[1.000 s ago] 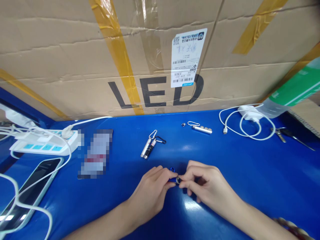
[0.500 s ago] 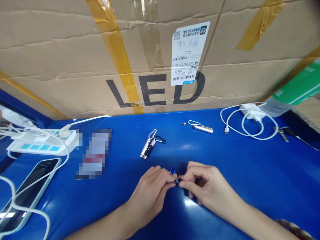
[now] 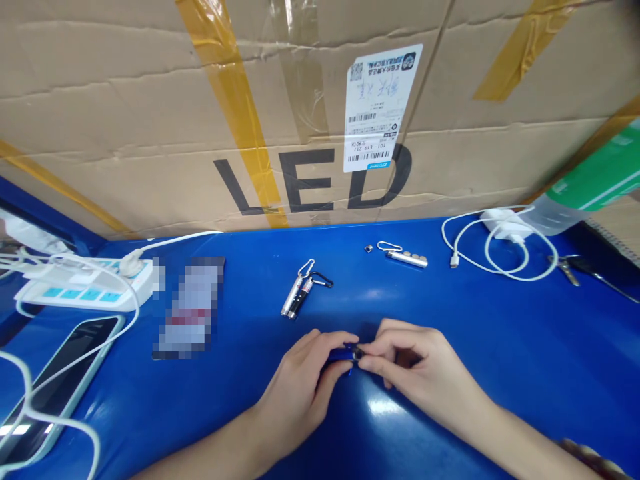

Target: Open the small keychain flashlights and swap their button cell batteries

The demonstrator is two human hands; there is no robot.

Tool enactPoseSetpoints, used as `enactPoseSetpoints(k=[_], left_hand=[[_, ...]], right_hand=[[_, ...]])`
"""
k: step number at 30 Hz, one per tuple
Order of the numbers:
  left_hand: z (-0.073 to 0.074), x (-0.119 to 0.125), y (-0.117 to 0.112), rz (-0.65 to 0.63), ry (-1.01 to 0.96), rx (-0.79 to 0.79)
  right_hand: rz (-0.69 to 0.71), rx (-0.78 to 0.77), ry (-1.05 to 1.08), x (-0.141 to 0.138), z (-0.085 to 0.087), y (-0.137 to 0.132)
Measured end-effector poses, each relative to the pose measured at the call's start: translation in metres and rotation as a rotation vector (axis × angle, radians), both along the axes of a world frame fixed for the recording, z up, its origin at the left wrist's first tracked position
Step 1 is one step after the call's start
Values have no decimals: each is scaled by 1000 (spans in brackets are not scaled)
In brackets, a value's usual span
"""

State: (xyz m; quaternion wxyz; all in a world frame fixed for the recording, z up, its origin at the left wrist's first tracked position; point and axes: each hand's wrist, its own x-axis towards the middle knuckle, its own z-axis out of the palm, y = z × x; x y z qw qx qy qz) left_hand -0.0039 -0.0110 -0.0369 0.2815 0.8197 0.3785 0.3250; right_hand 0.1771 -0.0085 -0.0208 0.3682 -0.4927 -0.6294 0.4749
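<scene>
While both hands meet at near centre of the bench [image 3: 500,347], they share one item: a blue mini torch [image 3: 341,353], held just off the surface. Left hand [image 3: 300,390]: grip closed around the torch body, thumb on top. Right hand [image 3: 417,373]: grip pinched on the torch's right end, thumb and forefinger; the tip itself is mostly hidden by the fingers.

Near left: phone [image 3: 55,380] lying flat, screen up, white cable looped across it. Just beyond it, a blurred card [image 3: 187,307].

Mid bench, a little past the hands: two mini torches [image 3: 297,297] side by side, touching, clips pointing far. Power strip [image 3: 80,288] at left, plug in it.

Farther, right of centre: silver torch [image 3: 407,259] lying flat, small metal cap [image 3: 369,249] just left of it, apart. Far right: coiled white charger cable [image 3: 500,250], keys [image 3: 567,268], clear bottle [image 3: 585,190] with green label, tilted.

Back edge: cardboard box [image 3: 150,133] marked "LED", shipping label [image 3: 377,110] over the D.
</scene>
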Motion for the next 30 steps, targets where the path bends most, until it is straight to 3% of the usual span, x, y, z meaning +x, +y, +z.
enactPoseSetpoints(k=[8, 17, 24, 30], left_hand=[[3, 0, 0, 4, -44, -30], [8, 2, 4, 268, -127, -181], [6, 4, 6, 296, -89, -220], [5, 5, 7, 275, -74, -278]], right_hand=[[29, 112, -57, 5, 2, 0], [185, 337, -468, 8, -8, -9], [285, 490, -627, 8, -4, -8], [233, 567, -634, 12, -7, -4]])
